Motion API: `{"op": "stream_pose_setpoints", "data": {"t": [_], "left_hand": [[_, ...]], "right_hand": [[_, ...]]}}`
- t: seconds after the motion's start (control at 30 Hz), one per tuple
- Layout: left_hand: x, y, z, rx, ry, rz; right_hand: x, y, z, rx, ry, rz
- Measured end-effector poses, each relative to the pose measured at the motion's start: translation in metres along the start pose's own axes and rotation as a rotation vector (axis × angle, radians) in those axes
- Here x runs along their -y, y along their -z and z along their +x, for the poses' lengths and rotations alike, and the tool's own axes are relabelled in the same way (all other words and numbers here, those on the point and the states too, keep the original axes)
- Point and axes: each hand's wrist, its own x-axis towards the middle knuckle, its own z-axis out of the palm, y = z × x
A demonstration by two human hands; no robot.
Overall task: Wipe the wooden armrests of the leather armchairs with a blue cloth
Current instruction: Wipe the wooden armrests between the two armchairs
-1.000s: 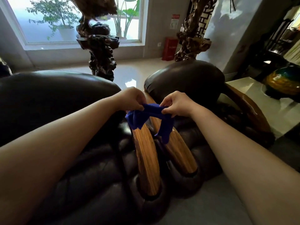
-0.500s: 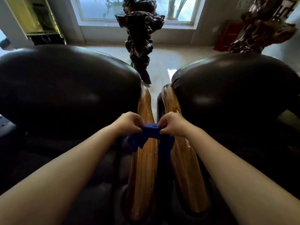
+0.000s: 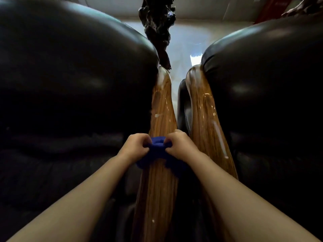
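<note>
Two dark leather armchairs stand side by side, the left armchair (image 3: 73,81) and the right armchair (image 3: 265,81). Each has a glossy wooden armrest facing the narrow gap between them: the left armrest (image 3: 161,110) and the right armrest (image 3: 204,119). A blue cloth (image 3: 158,151) is bunched over the left armrest about halfway along it. My left hand (image 3: 135,145) and my right hand (image 3: 179,145) both pinch the cloth from either side, close together. The cloth's ends hang down on both sides of the armrest.
A dark gnarled wooden sculpture (image 3: 158,27) stands behind the gap between the chairs on a pale glossy floor (image 3: 188,41). A red object (image 3: 269,9) sits at the far right by the wall.
The view has tilted down and closed in on the armrests. My hands have drawn closer together, bunching the cloth over the left armrest.
</note>
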Motion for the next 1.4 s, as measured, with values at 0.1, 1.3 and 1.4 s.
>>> {"op": "stream_pose_setpoints", "data": {"t": [0.1, 1.3, 1.4], "left_hand": [[0.025, -0.016, 0.002, -0.039, 0.022, -0.014], [0.06, -0.057, 0.122, -0.079, -0.256, 0.004], [0.055, -0.05, 0.146, -0.07, -0.239, 0.05]], "right_hand": [[-0.012, -0.024, 0.0, -0.254, -0.067, 0.085], [-0.046, -0.043, 0.115, -0.352, 0.054, -0.069], [-0.049, -0.031, 0.134, -0.33, 0.029, -0.034]]}}
